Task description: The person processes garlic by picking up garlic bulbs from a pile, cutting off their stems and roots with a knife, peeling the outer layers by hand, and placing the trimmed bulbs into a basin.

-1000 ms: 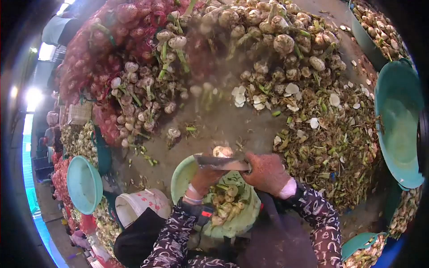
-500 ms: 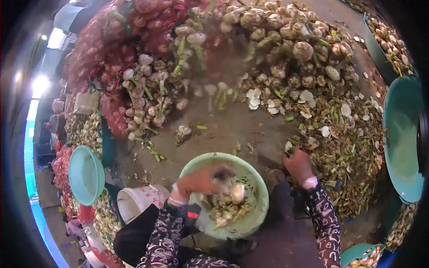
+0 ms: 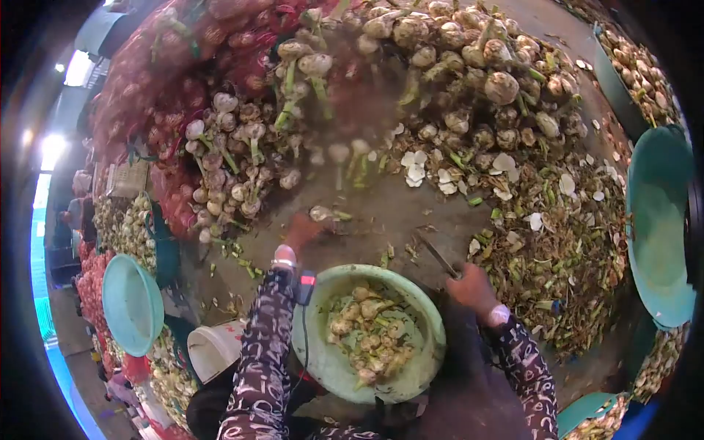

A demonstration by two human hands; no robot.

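Observation:
My left hand (image 3: 303, 232) reaches down to the floor beyond the basin. Its blurred fingers close on a garlic bulb (image 3: 320, 213) with a short green stem pointing right. My right hand (image 3: 474, 289) grips a knife (image 3: 438, 257), its blade angled up and left over the floor. Between my arms stands a pale green basin (image 3: 433, 323) with several trimmed garlic bulbs (image 3: 370, 330) in it. A small black-and-red device (image 3: 306, 286) with a cable sits at my left wrist.
Heaped garlic with stems (image 3: 469, 59) and red net sacks (image 3: 183, 81) lie ahead. Peelings and stem scraps (image 3: 565, 271) cover the right side. A white bucket (image 3: 213, 352) and a turquoise basin (image 3: 132, 304) stand left; a large green tub (image 3: 656, 227) stands right.
My left hand has left the space over the basin and moved forward to the garlic on the floor. My right hand has drawn slightly back and left, showing the knife blade.

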